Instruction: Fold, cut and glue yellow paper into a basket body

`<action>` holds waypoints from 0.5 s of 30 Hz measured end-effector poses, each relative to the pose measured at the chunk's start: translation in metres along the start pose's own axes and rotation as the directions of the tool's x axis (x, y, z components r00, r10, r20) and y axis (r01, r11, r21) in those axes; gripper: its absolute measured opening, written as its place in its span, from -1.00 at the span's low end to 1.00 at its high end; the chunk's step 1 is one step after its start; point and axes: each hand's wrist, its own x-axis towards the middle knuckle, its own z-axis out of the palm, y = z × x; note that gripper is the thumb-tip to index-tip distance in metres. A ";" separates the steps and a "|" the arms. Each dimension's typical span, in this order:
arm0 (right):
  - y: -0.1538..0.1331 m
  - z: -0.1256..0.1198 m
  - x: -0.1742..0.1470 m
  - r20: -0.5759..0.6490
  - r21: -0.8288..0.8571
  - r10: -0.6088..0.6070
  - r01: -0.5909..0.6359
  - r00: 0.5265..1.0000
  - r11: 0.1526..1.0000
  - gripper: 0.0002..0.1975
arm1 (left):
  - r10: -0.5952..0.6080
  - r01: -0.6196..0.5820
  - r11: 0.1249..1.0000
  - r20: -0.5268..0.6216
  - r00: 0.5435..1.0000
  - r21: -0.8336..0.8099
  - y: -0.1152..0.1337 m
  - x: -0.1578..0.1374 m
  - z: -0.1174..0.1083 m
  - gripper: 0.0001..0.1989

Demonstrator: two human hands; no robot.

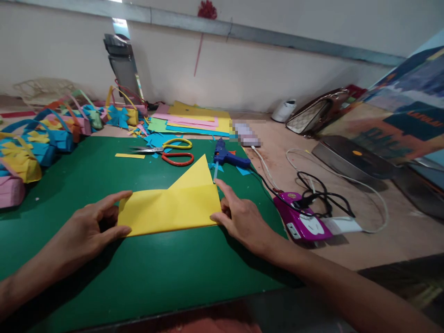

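A folded sheet of yellow paper [166,208] is held just over the green mat, with a triangular corner standing up behind its front fold. My left hand [92,222] pinches its left end between thumb and fingers. At the right end, my right hand [239,215] grips the edge, the thumb in front and the index finger along the top corner. Beyond the paper lie scissors [169,150] with one yellow and one red handle. A blue glue gun [229,155] rests behind my right hand, its clear glue stick pointing toward the paper.
The green mat [138,282] covers the table. Finished small paper baskets [52,134] line the left side. Coloured paper sheets [194,118] and scraps lie at the back, near a phone [247,134]. A purple power strip [305,219] with tangled cables sits at right.
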 end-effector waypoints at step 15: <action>0.007 0.008 -0.008 -0.055 -0.141 -0.159 0.150 0.986 0.979 -0.26 | 0.018 -0.018 1.000 -0.002 1.000 -0.008 0.005 -0.001 -0.001 -0.29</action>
